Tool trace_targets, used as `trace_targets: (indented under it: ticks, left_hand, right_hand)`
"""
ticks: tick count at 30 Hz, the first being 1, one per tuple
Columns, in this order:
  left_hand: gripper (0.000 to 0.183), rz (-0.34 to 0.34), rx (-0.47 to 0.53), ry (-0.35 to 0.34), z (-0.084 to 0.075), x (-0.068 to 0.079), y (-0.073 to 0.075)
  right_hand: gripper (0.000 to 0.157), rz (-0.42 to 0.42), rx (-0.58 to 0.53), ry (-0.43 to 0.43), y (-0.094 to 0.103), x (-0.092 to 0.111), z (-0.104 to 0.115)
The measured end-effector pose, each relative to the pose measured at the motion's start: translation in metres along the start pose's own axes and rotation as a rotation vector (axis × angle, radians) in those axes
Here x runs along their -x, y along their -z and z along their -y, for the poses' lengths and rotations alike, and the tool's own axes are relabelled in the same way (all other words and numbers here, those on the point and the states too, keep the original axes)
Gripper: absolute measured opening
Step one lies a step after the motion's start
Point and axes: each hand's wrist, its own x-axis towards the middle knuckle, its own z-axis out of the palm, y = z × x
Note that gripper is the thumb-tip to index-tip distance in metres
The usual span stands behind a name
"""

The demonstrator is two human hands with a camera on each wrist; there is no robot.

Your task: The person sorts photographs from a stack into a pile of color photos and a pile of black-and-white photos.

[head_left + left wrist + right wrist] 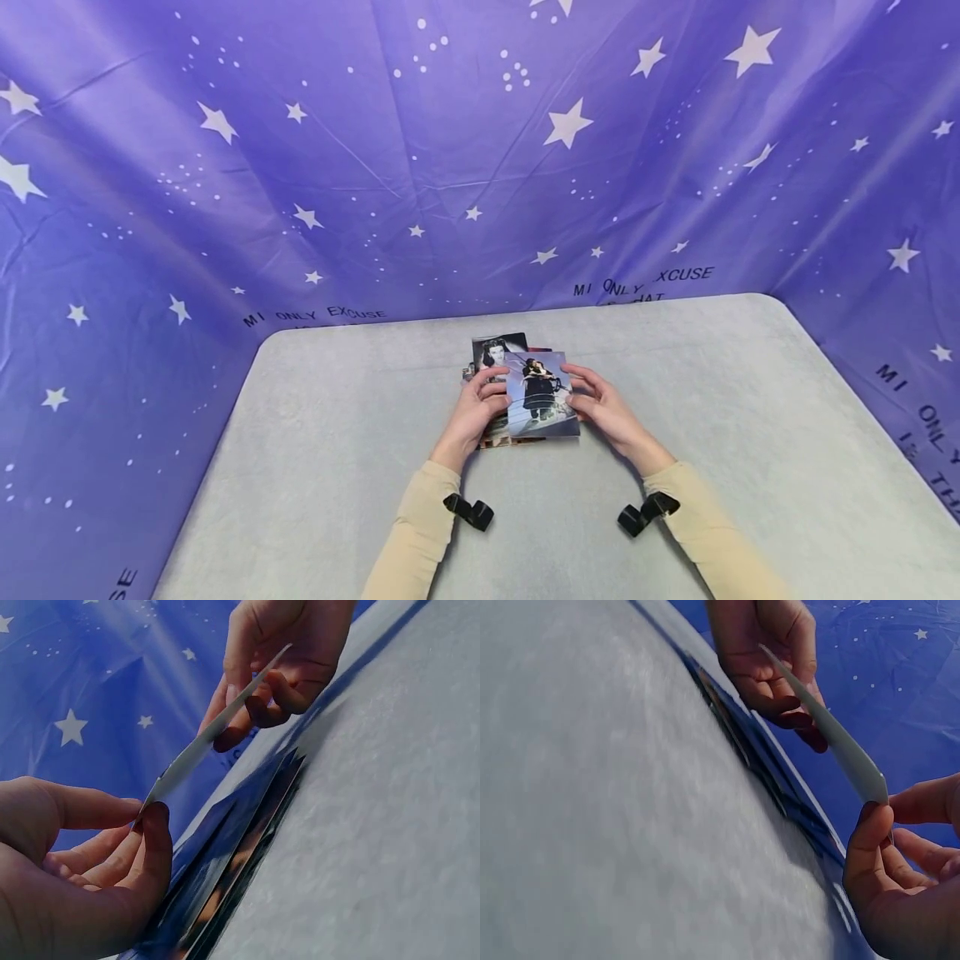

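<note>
I hold one photo [536, 404] up in front of me, my left hand [474, 410] on its left side and my right hand [611, 417] on its right. Each hand pinches the card narrowly, thumb on one face and fingers on the other, as both wrist views show. The picture side, tilted up toward me, has two dark-clothed figures close together against a bluish-purple background; the back is pale and plain. The card hangs just above a loose pile of photos [498, 342] lying on the grey table [322, 467], near the middle of its far edge and well apart from both rounded far corners. The pile is uneven: a black-and-white portrait sticks out at its far left, a bit of red shows beside that, and a brownish print peeks out at the side nearer me. My held photo hides much of the rest, so I cannot tell how many there are. I wear beige sleeves [420, 521], with a black strap [471, 512] at each wrist. Behind the far edge hangs a purple cloth [450, 167] with white stars and dark lettering.
</note>
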Motion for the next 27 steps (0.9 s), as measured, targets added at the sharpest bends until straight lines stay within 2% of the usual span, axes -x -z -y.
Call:
trace_targets:
  ticks: [12, 19, 27]
  left_hand:
    - [0.052, 0.041, -0.007, 0.007, 0.003, -0.002, -0.024]
    - [0.053, 0.053, 0.016, 0.012, 0.008, -0.004, -0.032]
    - [0.053, 0.049, -0.044, 0.006, 0.016, -0.006, -0.044]
  right_hand:
    - [0.059, -0.057, 0.092, -0.016, 0.021, 0.008, 0.002]
    - [0.058, -0.073, 0.113, -0.015, 0.030, 0.014, 0.003]
    - [0.058, -0.117, 0.120, -0.023, 0.039, 0.023, 0.003]
